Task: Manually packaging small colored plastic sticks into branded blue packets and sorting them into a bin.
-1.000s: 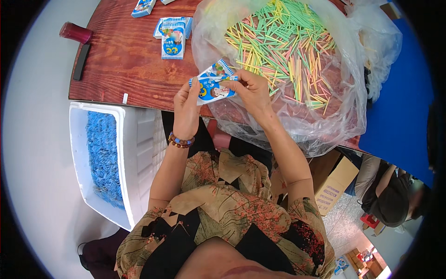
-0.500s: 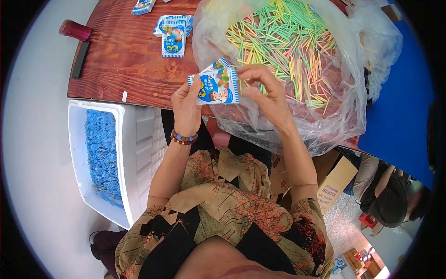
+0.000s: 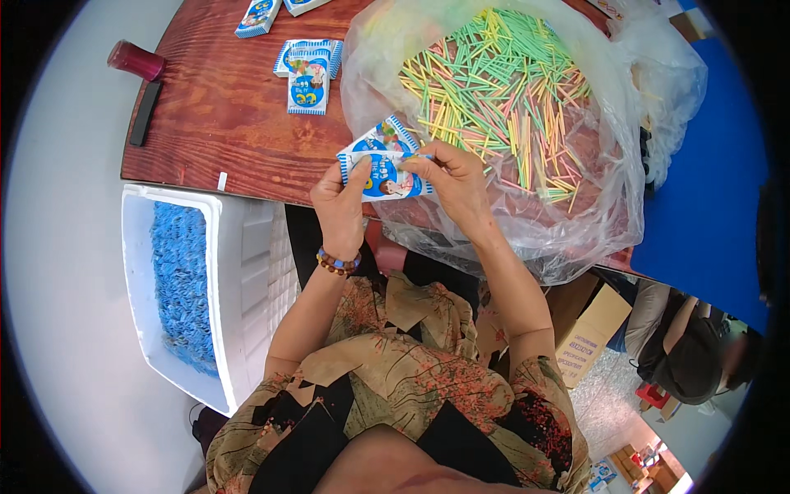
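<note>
Left hand [image 3: 339, 206]: pinching the left end of a flat, blue-and-white printed packet [image 3: 383, 179].
Right hand [image 3: 461, 185]: thumb and fingers pinching its upper right edge.
Packet position: above the red-brown wooden table [image 3: 222, 115], near edge.
Handling: light, even grip advisable; film best kept unstretched.
Long axis: roughly left-right, printed face up.

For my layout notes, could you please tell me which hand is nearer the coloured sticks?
Right. The right hand is just off the near-left edge of the coloured sticks; the left hand is farther left, gripping the packets.
</note>
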Available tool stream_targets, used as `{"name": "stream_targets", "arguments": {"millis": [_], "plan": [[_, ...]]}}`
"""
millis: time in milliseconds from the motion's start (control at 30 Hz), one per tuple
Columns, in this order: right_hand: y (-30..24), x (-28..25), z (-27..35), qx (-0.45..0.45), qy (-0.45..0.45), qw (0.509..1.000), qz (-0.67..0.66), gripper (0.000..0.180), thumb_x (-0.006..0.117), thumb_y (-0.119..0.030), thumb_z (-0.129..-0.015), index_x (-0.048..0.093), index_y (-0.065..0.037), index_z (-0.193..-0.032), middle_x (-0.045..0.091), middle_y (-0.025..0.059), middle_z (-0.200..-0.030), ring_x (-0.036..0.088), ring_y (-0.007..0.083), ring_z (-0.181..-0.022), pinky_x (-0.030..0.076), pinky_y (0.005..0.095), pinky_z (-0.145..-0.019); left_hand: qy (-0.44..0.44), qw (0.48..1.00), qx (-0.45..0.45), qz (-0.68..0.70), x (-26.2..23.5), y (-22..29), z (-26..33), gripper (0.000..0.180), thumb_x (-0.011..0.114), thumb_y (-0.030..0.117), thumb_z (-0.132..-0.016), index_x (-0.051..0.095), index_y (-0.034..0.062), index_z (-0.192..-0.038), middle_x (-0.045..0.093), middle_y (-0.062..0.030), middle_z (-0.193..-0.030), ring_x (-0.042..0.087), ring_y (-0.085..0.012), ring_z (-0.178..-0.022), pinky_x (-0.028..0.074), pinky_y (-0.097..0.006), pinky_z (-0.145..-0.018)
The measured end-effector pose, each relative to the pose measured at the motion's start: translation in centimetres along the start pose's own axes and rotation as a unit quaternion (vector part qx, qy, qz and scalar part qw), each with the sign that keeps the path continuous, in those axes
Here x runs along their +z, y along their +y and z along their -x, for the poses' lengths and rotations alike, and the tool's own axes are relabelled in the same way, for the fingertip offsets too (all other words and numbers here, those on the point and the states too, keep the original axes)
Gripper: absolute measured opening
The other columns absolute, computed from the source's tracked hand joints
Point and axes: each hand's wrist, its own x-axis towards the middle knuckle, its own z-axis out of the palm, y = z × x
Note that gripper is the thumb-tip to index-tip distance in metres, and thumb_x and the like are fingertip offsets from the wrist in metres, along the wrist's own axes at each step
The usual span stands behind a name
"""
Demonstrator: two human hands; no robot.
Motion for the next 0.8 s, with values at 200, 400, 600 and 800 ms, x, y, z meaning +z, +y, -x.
{"name": "stream_targets", "arguments": {"millis": [200, 400, 600, 800], "plan": [[0.8, -1.0, -0.4, -0.010, 0.011, 0.999, -0.044, 0.012, 0.062, -0.011, -0.088, 0.065, 0.000, -0.092, 0.065, 0.0029, -0.089, 0.056, 0.0057, -0.080, 0.044, 0.0222, -0.071, 0.018, 0.999, -0.016, 0.042, -0.6, -1.0, -0.8, 0.020, 0.059, 0.016, -0.093, 0.067, -0.0028, -0.093, 0.067, -0.0017, -0.087, 0.060, -0.0038, -0.076, 0.048, -0.020, -0.067], [-1.4, -2.6, -0.4, -0.212, -0.063, 0.971, 0.094, 0.027, 0.066, -0.018, -0.082, 0.062, -0.009, -0.108, 0.053, 0.0083, -0.124, 0.045, 0.0223, -0.119, 0.032, 0.0380, -0.101, -0.025, 0.988, -0.064, 0.140, -0.1, 0.0, -1.0, 0.024, 0.055, 0.018, -0.096, 0.064, -0.0043, -0.096, 0.067, -0.0061, -0.093, 0.064, -0.0085, -0.079, 0.052, -0.024, -0.070], [-0.5, -1.6, -1.7, -0.283, -0.125, 0.919, 0.242, 0.025, 0.066, -0.020, -0.078, 0.068, -0.010, -0.101, 0.045, 0.0108, -0.135, 0.033, 0.0324, -0.131, 0.026, 0.0456, -0.106, -0.047, 0.988, -0.074, 0.128, -0.3, -0.6, -0.8, 0.025, 0.053, 0.018, -0.096, 0.064, -0.0037, -0.099, 0.067, -0.0071, -0.095, 0.064, -0.0099, -0.082, 0.053, -0.025, -0.072], [-0.4, -1.7, -2.1, -0.272, -0.159, 0.922, 0.226, 0.020, 0.066, -0.017, -0.077, 0.072, -0.012, -0.095, 0.044, 0.0104, -0.139, 0.033, 0.0352, -0.131, 0.025, 0.0478, -0.107, -0.063, 0.980, -0.131, 0.136, -0.4, 0.3, -0.6, 0.023, 0.053, 0.017, -0.096, 0.064, -0.0028, -0.100, 0.067, -0.0069, -0.097, 0.064, -0.0105, -0.084, 0.052, -0.025, -0.074]]}}
